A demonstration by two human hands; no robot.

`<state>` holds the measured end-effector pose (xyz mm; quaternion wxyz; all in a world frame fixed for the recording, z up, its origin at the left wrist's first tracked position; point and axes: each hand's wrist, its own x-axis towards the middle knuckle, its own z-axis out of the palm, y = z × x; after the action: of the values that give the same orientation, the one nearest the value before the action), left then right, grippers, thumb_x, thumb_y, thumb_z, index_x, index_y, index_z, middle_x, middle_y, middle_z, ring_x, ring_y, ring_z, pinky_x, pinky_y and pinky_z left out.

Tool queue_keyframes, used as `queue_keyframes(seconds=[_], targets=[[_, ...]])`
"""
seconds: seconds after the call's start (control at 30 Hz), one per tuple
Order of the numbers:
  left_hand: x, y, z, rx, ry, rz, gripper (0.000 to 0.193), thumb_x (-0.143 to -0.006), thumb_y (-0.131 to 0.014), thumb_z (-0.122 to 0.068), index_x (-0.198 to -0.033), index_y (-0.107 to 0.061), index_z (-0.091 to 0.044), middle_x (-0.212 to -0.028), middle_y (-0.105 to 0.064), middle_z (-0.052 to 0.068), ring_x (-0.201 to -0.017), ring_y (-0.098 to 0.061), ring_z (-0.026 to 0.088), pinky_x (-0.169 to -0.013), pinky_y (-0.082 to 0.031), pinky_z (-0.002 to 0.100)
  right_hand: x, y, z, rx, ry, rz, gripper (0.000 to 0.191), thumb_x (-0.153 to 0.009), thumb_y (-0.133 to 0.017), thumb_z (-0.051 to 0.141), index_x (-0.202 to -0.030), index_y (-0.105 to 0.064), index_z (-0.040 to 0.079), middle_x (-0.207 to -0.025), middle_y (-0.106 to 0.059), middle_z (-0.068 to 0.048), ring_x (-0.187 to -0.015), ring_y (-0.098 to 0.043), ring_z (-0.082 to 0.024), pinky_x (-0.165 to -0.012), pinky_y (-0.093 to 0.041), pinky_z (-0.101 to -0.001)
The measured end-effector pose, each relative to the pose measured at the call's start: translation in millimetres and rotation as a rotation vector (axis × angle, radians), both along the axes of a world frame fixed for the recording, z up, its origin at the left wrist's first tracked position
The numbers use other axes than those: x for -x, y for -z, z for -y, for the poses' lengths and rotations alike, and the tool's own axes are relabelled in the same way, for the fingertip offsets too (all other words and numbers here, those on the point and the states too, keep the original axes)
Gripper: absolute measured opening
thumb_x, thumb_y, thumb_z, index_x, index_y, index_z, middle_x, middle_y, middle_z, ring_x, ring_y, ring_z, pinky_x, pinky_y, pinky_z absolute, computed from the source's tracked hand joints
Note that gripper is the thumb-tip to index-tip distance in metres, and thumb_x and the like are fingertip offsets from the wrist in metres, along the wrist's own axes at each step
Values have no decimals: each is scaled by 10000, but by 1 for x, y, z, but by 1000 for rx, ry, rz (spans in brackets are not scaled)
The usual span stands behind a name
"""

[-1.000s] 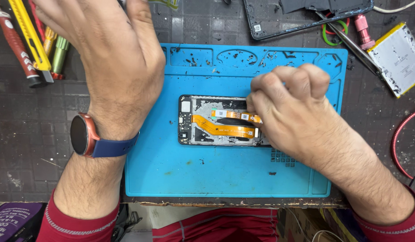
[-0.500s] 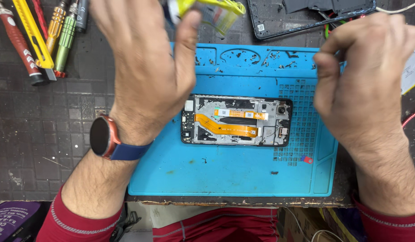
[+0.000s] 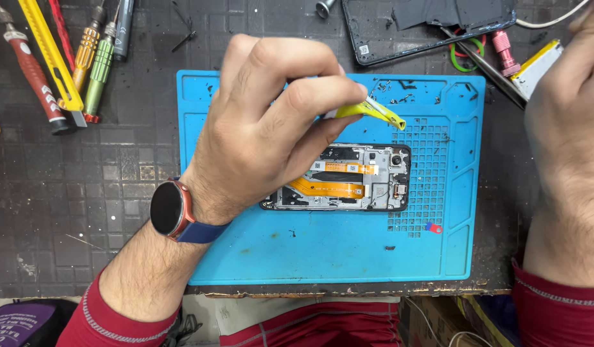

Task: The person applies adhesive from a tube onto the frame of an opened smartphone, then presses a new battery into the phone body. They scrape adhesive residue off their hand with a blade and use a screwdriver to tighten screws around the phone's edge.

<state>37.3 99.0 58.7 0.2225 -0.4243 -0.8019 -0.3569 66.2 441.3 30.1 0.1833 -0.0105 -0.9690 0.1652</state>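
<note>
An opened phone (image 3: 358, 180) lies on a blue work mat (image 3: 323, 250), its orange flex cables and camera exposed. My left hand (image 3: 271, 122), with a watch on its wrist, hovers over the phone's left half and pinches a yellow-green tweezers (image 3: 374, 110), tips pointing right above the mat's upper middle. My right hand (image 3: 567, 141) is at the right edge, beyond the mat, its fingers reaching toward the top right corner; what it touches is cut off by the frame.
Screwdrivers and a yellow utility knife (image 3: 50, 58) lie at the top left. A black phone back cover (image 3: 432, 26) sits at the top, with a battery (image 3: 534, 67), a metal tool (image 3: 483, 61) and green rings beside it. A small red-blue piece (image 3: 433, 227) rests on the mat.
My left hand came down over the phone with the yellow-green tweezers pinched in it. My right hand moved off the phone to the right, past the mat's edge.
</note>
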Motion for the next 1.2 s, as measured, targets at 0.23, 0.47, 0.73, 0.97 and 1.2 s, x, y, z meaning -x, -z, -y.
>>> queue_keyframes(seconds=[0.23,0.47,0.73,0.97,1.2], targets=[[2,1,-1,-130,27,90,424,-965,-884,20,-1227,-576,-107,-1203,-555,40,-1103,-608,191,-919,-549,290,14,-2,-6,55,115,23,534,-1272,-314,190,-858,-572,-27,-665,-523,-66,-568,-533,-189,-508,-374,-349],[0,0,-5,-160,18,119,424,-979,-936,-51,-1212,-583,-84,-1155,-565,53,-1033,-625,173,-860,-569,270,10,-17,18,87,299,129,610,-1257,-409,410,-909,-650,-29,-627,-514,-63,-564,-530,-222,-526,-379,-382],[-4,-5,-13,-199,39,309,427,-900,-950,-163,-1141,-615,-52,-1113,-603,89,-960,-663,164,-836,-603,279,1,-25,67,133,-638,-170,646,-937,-681,526,-1314,-518,27,-1239,-576,-148,-1159,-526,-301,-1018,-401,-427],[-6,-4,-16,-187,239,348,435,-900,-909,-201,-1177,-605,-58,-1121,-641,77,-1044,-674,226,-884,-596,306,-13,-22,81,419,-720,-12,263,-1013,-701,235,-1122,-587,25,-1026,-669,-80,-911,-635,-209,-819,-490,-299],[-4,-4,-15,-114,148,238,372,-950,-885,-122,-1205,-616,-84,-1091,-657,51,-1022,-670,219,-860,-580,305,-18,-15,70,659,-478,-10,219,-1142,-673,201,-1158,-569,9,-1007,-638,-57,-817,-536,-91,-739,-419,-195]])
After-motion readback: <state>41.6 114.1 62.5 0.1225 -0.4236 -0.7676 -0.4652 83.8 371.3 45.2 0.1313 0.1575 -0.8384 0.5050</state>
